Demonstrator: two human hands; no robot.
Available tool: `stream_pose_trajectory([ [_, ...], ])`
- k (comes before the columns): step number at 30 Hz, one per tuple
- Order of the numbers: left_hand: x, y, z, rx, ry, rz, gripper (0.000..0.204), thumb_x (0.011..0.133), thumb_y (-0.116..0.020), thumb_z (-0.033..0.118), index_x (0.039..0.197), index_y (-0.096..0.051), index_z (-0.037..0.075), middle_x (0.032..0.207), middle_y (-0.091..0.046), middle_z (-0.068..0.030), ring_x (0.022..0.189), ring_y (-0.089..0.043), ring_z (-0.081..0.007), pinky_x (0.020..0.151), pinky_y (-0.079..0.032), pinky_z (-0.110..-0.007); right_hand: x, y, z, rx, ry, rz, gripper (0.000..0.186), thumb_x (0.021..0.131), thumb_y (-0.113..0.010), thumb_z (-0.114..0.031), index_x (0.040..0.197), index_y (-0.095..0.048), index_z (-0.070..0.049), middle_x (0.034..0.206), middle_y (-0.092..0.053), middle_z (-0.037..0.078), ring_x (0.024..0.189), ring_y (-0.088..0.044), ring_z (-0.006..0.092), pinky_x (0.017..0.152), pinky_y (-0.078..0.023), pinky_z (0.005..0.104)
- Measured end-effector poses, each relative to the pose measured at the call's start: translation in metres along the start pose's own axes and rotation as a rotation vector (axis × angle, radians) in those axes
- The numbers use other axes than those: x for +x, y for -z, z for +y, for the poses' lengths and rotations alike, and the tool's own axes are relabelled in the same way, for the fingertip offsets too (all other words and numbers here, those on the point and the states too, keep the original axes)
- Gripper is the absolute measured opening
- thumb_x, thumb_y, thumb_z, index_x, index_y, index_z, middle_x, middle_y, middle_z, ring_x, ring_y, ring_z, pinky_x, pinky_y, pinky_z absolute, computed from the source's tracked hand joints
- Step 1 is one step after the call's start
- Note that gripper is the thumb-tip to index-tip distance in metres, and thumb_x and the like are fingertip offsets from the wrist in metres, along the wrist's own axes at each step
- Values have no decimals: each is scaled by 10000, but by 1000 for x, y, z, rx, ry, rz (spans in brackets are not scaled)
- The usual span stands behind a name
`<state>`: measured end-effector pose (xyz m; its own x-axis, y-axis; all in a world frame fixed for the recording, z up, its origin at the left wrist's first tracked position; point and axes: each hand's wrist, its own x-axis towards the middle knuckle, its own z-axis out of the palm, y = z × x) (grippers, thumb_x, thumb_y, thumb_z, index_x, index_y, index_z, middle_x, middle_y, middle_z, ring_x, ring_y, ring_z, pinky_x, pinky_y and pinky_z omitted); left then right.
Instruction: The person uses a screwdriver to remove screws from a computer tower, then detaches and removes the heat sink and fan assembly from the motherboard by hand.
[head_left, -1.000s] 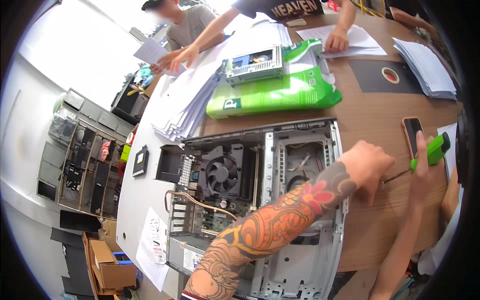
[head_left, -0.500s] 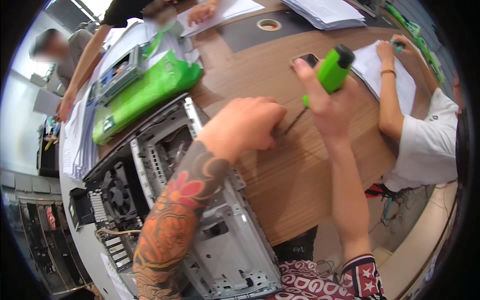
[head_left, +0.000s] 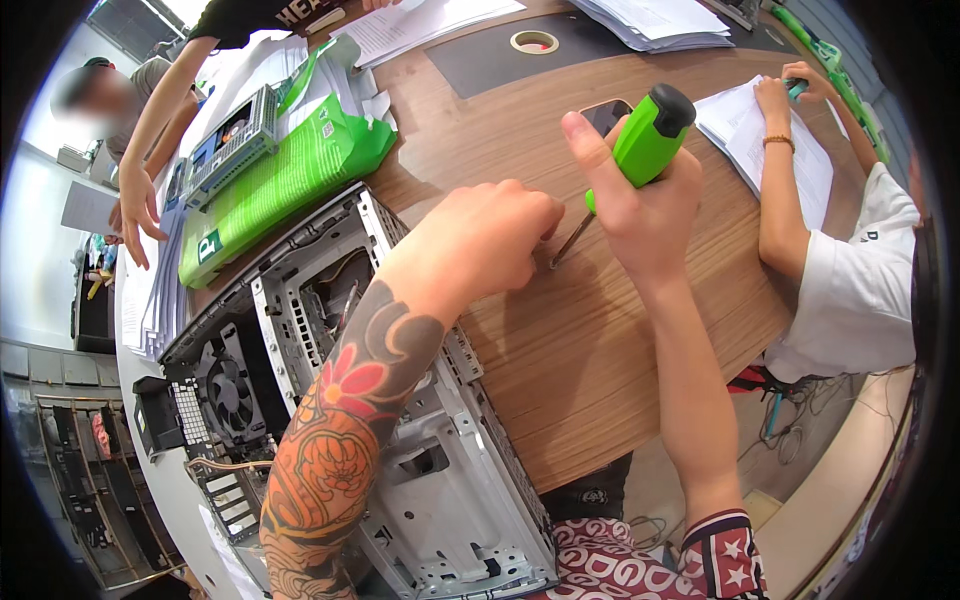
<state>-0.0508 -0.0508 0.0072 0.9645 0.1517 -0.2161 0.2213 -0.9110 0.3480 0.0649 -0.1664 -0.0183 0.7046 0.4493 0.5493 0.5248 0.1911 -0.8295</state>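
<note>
My right hand is wrapped round the green and black handle of a screwdriver, thumb pointing up along it. The thin shaft slants down to the left, and its tip is at or just above the wooden table beside my left fingers. A tiny thing by the tip is too small to name. My left hand is closed, fingers curled under, and what they hold, if anything, is hidden. Its tattooed forearm crosses over an opened computer case, which lies on its side with the fan showing.
Beyond the case lie a green plastic package and a metal drive unit. A phone, a tape roll and paper stacks lie farther back. Co-workers' arms reach in at the left and right.
Both my hands have shifted slightly left, the screwdriver with them. The co-worker's hand at the left has moved over the papers; another hand at the top has drawn back.
</note>
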Motion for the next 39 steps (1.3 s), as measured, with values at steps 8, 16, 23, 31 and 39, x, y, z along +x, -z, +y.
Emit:
stream_pose_trajectory([
  [8,1,0,-4,53,7,11,147,773,-729,39,918,-722,20,913,-739,-161,911,-704,-370,794,-553,-456,-7,-7,-6,13,-38,5,372,911,-813,-184,659,-565,-69,566,-537,-39,487,-503,52,459,-380,241],
  [16,0,0,-4,2,15,-5,148,779,-691,22,922,-727,37,899,-741,-154,905,-707,-366,776,-550,-457,-9,-11,-5,21,-25,18,374,906,-824,-189,662,-567,-71,565,-541,-35,484,-505,51,465,-381,237],
  [23,-1,3,-3,-24,20,-24,188,764,-675,10,938,-738,48,899,-747,-145,906,-713,-361,769,-555,-459,-10,-11,-4,-10,-27,1,371,910,-822,-189,664,-572,-68,566,-541,-36,484,-503,52,469,-374,239],
  [31,-2,1,-5,-45,0,12,185,766,-662,9,926,-744,52,883,-749,-142,889,-719,-355,760,-559,-455,-10,-11,-4,-22,1,-10,355,916,-814,-171,669,-583,-65,567,-539,-36,490,-505,50,473,-377,238],
  [39,0,-1,-4,-32,0,19,173,769,-648,29,910,-747,56,874,-748,-151,877,-719,-360,757,-560,-459,-10,-11,-4,-16,-33,-12,357,911,-817,-179,667,-582,-66,568,-548,-33,485,-516,57,471,-383,239],
])
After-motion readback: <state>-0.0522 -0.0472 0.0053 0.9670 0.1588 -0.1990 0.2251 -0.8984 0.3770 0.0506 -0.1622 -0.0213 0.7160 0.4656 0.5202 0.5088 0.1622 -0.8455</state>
